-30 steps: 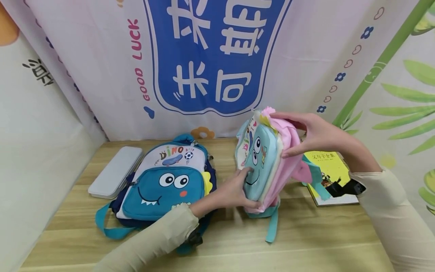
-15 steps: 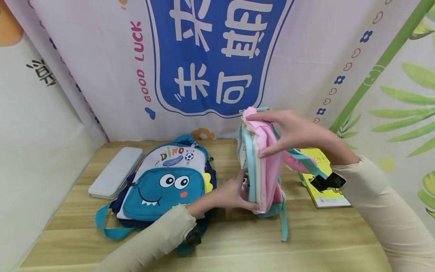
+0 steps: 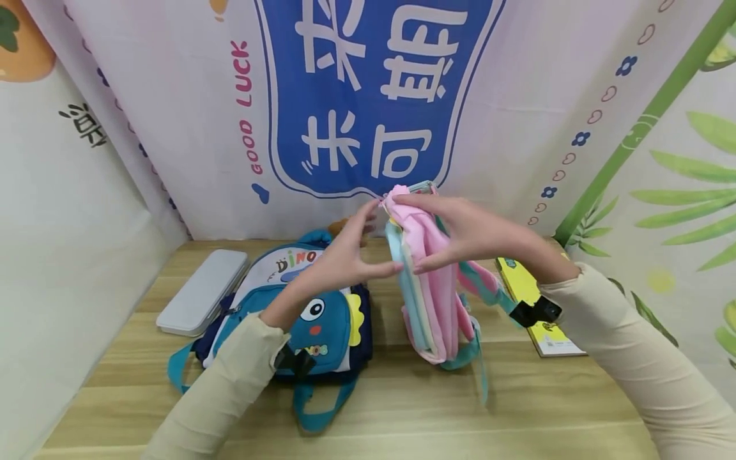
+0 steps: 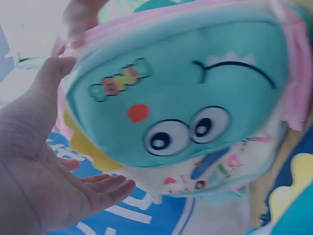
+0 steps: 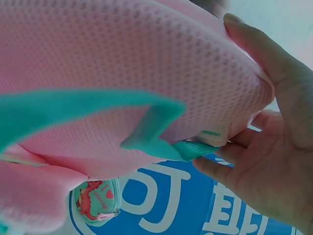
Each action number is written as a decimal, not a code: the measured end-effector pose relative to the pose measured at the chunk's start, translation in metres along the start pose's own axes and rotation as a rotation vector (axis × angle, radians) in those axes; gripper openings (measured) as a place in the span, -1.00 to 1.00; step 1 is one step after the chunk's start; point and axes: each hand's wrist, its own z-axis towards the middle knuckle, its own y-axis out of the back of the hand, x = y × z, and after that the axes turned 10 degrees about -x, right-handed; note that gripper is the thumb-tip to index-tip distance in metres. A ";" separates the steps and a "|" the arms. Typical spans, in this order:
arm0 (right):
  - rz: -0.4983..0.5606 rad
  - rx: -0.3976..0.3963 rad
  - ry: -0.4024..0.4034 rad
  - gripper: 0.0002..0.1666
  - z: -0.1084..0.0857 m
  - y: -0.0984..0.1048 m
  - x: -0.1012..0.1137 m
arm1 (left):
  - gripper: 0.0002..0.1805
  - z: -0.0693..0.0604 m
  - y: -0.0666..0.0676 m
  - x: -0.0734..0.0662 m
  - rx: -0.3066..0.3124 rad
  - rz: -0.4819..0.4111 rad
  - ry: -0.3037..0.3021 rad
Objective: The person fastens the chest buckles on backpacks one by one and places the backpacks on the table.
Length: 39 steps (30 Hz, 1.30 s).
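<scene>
A pink and light-teal children's backpack [image 3: 434, 287] stands edge-on on the table, right of centre, in the head view. My right hand [image 3: 477, 230] grips its upper side, thumb on the near side and fingers over the top; in the right wrist view its mesh back [image 5: 146, 63] and a teal strap [image 5: 146, 110] show. My left hand [image 3: 339, 255] is at the backpack's front, fingers spread, thumb at the edge. In the left wrist view the dinosaur-face pocket [image 4: 176, 98] is beside that hand [image 4: 49, 161]. A blue dinosaur backpack [image 3: 322, 338] lies partly behind the left arm.
A white flat case [image 3: 204, 291] lies at the far left. The yellow book [image 3: 543, 319] is on the right, partly hidden by the right wrist. A printed cloth [image 3: 489, 128] hangs behind the table [image 3: 414, 415]. A small teal pouch [image 5: 98, 200] shows below the pink backpack.
The pink backpack has turned from showing its front to standing edge-on. My left hand has left its lower front corner and moved up. My right hand has shifted left with the backpack.
</scene>
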 end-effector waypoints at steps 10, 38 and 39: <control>0.092 -0.013 0.032 0.28 0.007 -0.012 0.000 | 0.05 0.017 0.009 -0.014 -0.054 -0.030 -0.033; 0.159 0.119 -0.080 0.47 -0.047 -0.039 -0.037 | 0.02 0.001 0.036 0.008 -0.036 -0.073 -0.019; 0.163 0.121 -0.086 0.48 -0.049 -0.041 -0.039 | 0.02 0.000 0.037 0.009 -0.038 -0.071 -0.018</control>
